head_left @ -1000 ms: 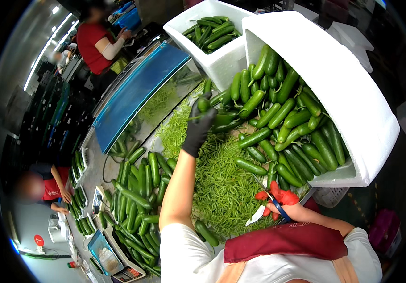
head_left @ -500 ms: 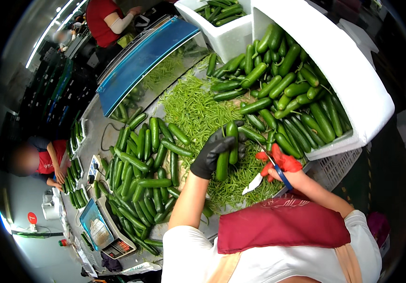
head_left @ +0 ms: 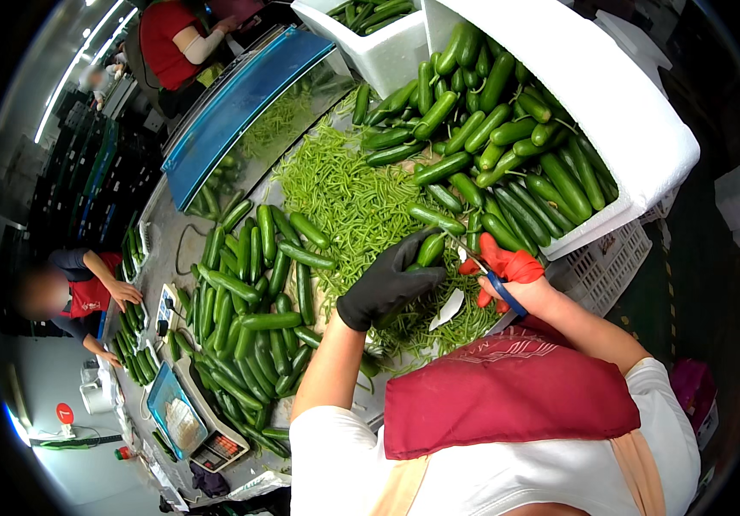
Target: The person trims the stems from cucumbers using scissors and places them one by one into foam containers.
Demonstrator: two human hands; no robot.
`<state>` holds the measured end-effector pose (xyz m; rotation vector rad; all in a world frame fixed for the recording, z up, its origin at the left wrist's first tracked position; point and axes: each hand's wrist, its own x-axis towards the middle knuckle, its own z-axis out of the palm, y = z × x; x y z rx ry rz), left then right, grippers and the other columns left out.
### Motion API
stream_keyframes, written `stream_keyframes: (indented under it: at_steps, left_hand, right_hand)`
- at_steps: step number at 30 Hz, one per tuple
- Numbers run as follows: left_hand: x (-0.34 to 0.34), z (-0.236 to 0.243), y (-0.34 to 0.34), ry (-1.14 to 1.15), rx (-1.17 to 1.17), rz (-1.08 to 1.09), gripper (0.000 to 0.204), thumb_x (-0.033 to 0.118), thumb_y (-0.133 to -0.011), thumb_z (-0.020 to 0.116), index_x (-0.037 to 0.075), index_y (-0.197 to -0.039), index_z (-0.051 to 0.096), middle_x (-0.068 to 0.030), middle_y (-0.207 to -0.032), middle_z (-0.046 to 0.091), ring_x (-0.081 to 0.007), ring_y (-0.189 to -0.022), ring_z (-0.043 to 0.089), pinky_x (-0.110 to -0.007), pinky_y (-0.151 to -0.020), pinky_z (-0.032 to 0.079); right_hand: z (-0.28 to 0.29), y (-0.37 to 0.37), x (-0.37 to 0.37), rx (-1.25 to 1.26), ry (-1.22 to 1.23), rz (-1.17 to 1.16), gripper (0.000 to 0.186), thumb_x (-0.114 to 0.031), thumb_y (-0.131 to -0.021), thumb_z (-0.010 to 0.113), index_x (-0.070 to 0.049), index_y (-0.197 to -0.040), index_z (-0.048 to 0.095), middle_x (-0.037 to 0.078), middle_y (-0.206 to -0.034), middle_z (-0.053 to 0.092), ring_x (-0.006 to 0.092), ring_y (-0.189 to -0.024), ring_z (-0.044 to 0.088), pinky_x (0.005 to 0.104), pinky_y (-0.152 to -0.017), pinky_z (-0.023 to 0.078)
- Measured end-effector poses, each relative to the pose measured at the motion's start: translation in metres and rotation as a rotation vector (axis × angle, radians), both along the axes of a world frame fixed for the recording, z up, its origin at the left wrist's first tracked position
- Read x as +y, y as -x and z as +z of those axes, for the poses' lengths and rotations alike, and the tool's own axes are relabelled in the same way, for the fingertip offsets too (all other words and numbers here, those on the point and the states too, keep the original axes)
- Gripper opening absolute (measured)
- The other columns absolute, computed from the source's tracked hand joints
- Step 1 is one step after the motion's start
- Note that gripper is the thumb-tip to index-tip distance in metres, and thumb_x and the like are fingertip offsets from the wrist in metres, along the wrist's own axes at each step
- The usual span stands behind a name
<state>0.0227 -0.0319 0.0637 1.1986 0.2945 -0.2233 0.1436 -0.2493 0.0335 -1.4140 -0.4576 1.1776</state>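
My left hand (head_left: pixel 396 279), in a black glove, is closed around a cucumber (head_left: pixel 431 250) whose end sticks up from the fingers; the lower part is mostly hidden by the glove. In a red glove, my right hand (head_left: pixel 516 265) grips a pair of scissors (head_left: pixel 507 295) with blue handles. The scissor blades point toward the cucumber's tip, close beside it; whether they touch cannot be told. A white flat piece (head_left: pixel 447 310) shows below the red glove. Beneath both hands spreads a heap of thin green stalks (head_left: pixel 327 193).
Cucumbers (head_left: pixel 516 155) spill from a tipped white foam box (head_left: pixel 645 129) at right. Another cucumber pile (head_left: pixel 250 318) lies left, beside a scale (head_left: pixel 215 447). A blue-edged panel (head_left: pixel 250 112) stands at the back. Another person's hand (head_left: pixel 125 294) is over packed trays at far left.
My left hand has turned, tilting the cucumber end toward the scissors; two cucumbers showed at this hand before. The scissor blades are now near the tip. The view has shifted slightly.
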Motion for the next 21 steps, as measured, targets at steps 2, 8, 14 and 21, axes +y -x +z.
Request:
stream_keyframes:
  at_steps: [2, 8, 14, 21]
  left_hand:
    - [-0.001, 0.001, 0.000, -0.009, 0.011, 0.014, 0.071, 0.008, -0.079, 0.072, 0.002, -0.141, 0.037, -0.0044, -0.119, 0.054, -0.0127, -0.103, 0.052, -0.028, -0.091, 0.044]
    - [-0.011, 0.013, -0.005, -0.168, -0.034, 0.002, 0.075, 0.011, -0.079, 0.075, 0.002, -0.142, 0.035, -0.0070, -0.127, 0.051, -0.0152, -0.111, 0.051, -0.030, -0.098, 0.040]
    - [-0.014, 0.008, -0.007, -0.290, -0.068, -0.040, 0.076, 0.011, -0.079, 0.075, 0.002, -0.142, 0.035, -0.0095, -0.132, 0.049, -0.0162, -0.115, 0.050, -0.031, -0.100, 0.039]
    - [-0.014, 0.002, -0.005, -0.165, -0.003, 0.011, 0.075, 0.010, -0.078, 0.075, 0.003, -0.141, 0.036, -0.0100, -0.128, 0.052, -0.0154, -0.111, 0.051, -0.031, -0.096, 0.043]
  right_hand:
    - [-0.004, 0.001, -0.008, -0.030, 0.009, 0.054, 0.039, -0.009, -0.087, 0.060, -0.001, -0.125, 0.055, 0.007, -0.112, 0.065, 0.0099, -0.067, 0.066, 0.0204, -0.046, 0.049]
    - [-0.003, 0.006, -0.013, -0.158, 0.057, 0.167, 0.036, -0.009, -0.089, 0.058, -0.010, -0.125, 0.057, 0.003, -0.075, 0.063, 0.0065, -0.066, 0.060, 0.0238, -0.058, 0.048]
    - [-0.012, 0.006, -0.008, -0.295, 0.117, 0.297, 0.037, -0.011, -0.088, 0.058, -0.008, -0.124, 0.055, 0.004, -0.078, 0.066, 0.0075, -0.066, 0.061, 0.0217, -0.055, 0.051]
    - [0.006, 0.020, 0.000, -0.076, 0.014, 0.230, 0.029, -0.010, -0.090, 0.057, -0.007, -0.119, 0.058, 0.004, -0.074, 0.065, 0.0085, -0.062, 0.063, 0.0234, -0.053, 0.050]
